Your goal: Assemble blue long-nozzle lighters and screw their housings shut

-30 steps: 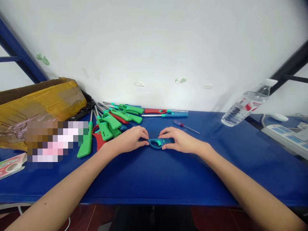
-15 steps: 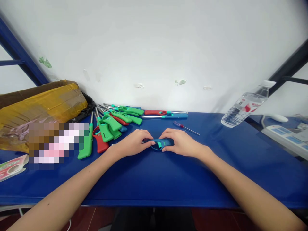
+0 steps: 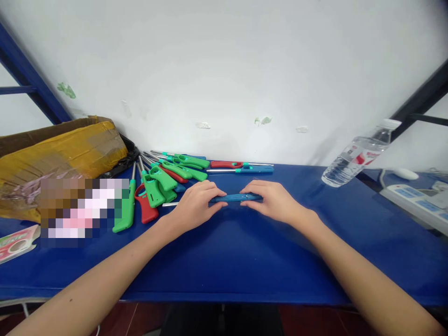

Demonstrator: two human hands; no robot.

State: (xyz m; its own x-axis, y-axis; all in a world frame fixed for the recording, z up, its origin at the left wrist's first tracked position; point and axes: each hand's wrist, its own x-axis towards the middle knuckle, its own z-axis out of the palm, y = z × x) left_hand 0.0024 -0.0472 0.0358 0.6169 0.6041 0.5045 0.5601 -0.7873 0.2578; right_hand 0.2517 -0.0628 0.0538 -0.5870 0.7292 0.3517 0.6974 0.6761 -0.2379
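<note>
A blue long-necked gas lighter (image 3: 234, 198) is held level above the blue table, its narrow edge turned up. My left hand (image 3: 200, 201) is closed on its left part, thumb at the near side and fingers at the far side. The metal tube of the lighter sticks out to the left behind that hand. My right hand (image 3: 268, 199) pinches the right end of the handle. Left of my hands lies a heap of green and red gas lighters (image 3: 163, 177). Behind my hands, a red lighter (image 3: 226, 164) and another blue lighter (image 3: 255, 169) lie side by side.
A taped cardboard box (image 3: 66, 149) stands at the left, with a printed card (image 3: 17, 243) before it. A water bottle (image 3: 357, 154) leans at the right, near a white power strip (image 3: 416, 200). The white wall (image 3: 224, 70) closes off the back.
The blue lighter has been rolled so its narrow edge faces up and its trigger opening no longer shows. The screwdriver behind my right hand is now almost wholly hidden.
</note>
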